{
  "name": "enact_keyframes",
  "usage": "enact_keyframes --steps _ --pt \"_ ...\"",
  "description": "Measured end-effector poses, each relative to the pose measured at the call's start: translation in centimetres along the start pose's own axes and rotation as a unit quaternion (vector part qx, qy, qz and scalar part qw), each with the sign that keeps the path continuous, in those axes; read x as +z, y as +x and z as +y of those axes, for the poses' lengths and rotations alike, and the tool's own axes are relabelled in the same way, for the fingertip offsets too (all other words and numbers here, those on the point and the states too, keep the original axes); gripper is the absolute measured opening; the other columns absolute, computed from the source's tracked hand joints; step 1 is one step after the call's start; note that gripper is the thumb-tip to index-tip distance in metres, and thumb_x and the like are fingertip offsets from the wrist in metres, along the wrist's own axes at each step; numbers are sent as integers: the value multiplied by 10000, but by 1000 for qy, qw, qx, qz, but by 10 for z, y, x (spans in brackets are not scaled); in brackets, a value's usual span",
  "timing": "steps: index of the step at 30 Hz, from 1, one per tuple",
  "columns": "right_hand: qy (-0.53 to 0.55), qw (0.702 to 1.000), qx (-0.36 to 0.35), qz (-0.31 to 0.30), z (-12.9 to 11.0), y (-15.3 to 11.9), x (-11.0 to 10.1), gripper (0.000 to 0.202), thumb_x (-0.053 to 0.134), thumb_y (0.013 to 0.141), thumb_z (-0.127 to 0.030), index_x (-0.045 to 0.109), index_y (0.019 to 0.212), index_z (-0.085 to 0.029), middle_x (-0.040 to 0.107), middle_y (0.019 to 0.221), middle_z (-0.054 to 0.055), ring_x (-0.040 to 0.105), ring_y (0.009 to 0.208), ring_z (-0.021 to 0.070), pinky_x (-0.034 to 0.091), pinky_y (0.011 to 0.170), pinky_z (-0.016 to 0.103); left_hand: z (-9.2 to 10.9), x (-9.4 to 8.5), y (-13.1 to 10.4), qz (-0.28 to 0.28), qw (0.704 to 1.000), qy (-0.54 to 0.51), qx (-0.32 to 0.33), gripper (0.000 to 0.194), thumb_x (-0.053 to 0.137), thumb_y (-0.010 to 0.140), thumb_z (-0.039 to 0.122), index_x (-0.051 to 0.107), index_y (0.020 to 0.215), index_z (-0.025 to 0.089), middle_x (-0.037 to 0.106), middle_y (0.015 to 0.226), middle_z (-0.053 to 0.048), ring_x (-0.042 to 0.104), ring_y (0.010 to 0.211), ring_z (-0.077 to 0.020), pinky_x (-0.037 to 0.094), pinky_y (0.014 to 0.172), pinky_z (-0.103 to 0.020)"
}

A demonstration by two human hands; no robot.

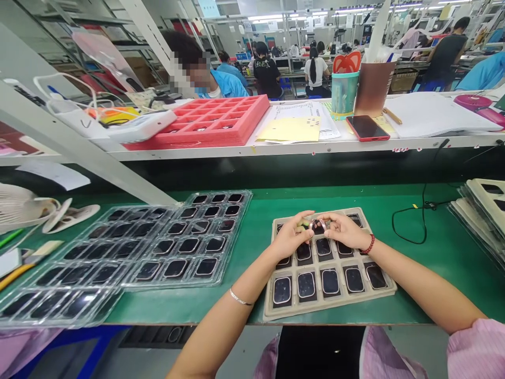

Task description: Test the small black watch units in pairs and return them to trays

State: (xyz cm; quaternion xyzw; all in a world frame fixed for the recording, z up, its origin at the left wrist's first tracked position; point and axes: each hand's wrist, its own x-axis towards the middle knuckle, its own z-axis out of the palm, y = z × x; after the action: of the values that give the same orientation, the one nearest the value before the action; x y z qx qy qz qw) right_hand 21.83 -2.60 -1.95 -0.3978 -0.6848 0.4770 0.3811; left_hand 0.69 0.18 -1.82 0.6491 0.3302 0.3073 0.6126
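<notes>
Pink sleeve cloth [473, 345] gathers on my right arm, nearest me. Ahead, my left hand [292, 237] and right hand [347, 230] have their fingers drawn nearly together, both gripping a small shiny frame [317, 227]. Beneath my fingers lies a beige tray [315, 309] of dark rounded squares; clear trays [169, 287] spread to their left, a red foam tray [221, 138] farther beyond.

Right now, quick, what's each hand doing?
Left hand: closed, fingertips holding one side of a small rimmed part.
Right hand: closed, fingertips holding its other side.
</notes>
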Motion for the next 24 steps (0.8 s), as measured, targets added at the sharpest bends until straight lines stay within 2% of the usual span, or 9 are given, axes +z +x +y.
enact_keyframes --steps 4,7,11,14,16,19,22,24 --pt "-8 1000 5 5 -1 -1 1 419 660 785 -329 575 1172 -195 528 715 -18 374 518 99 327 484 232 -1 0 0 -1 1000 -2 2 579 659 775 347 431 1286 200 577 1006 -62 581 618 -78 500 641 -254" --pt "59 998 25 6 3 0 0 431 661 785 -334 558 1183 -206 593 832 17 470 540 101 415 505 247 2 1 0 6 999 -37 -17 576 670 762 355 449 1268 189 590 1017 -72 616 669 -107 505 655 -263" --pt "178 979 81 51 8 3 -3 433 611 820 -338 517 1226 -221 632 931 51 643 721 156 544 649 311 6 2 2 40 997 -55 -22 479 608 804 377 495 1224 176 602 1086 -96 651 827 -159 492 652 -236" --pt "191 977 84 52 9 4 -4 437 608 813 -269 510 1238 -235 633 1081 75 664 831 168 560 704 317 6 2 2 49 997 -62 -17 482 629 781 313 485 1224 189 596 1142 -100 644 887 -167 488 655 -228" --pt "175 982 71 29 8 3 -2 433 605 801 -220 514 1224 -225 637 1109 78 661 815 157 553 701 309 5 2 2 49 997 -57 -24 478 653 746 251 497 1192 179 626 1065 -90 643 821 -150 476 626 -219" --pt "152 986 61 5 7 2 0 373 579 809 -201 538 1180 -197 664 1041 77 646 735 137 538 690 308 3 3 2 49 997 -48 -28 376 628 739 194 535 1100 147 648 907 -63 610 680 -103 486 649 -241" --pt "148 987 55 -7 5 1 1 349 586 814 -234 545 1159 -191 666 1038 82 647 752 149 532 684 311 2 2 1 45 998 -43 -18 403 623 724 166 521 1113 154 658 897 -58 611 687 -103 493 675 -253" --pt "151 987 58 2 5 1 -1 329 578 833 -287 533 1145 -192 673 1024 84 655 762 162 530 678 320 4 1 1 43 998 -34 -20 423 620 730 185 501 1135 163 664 905 -61 625 679 -112 460 593 -215"
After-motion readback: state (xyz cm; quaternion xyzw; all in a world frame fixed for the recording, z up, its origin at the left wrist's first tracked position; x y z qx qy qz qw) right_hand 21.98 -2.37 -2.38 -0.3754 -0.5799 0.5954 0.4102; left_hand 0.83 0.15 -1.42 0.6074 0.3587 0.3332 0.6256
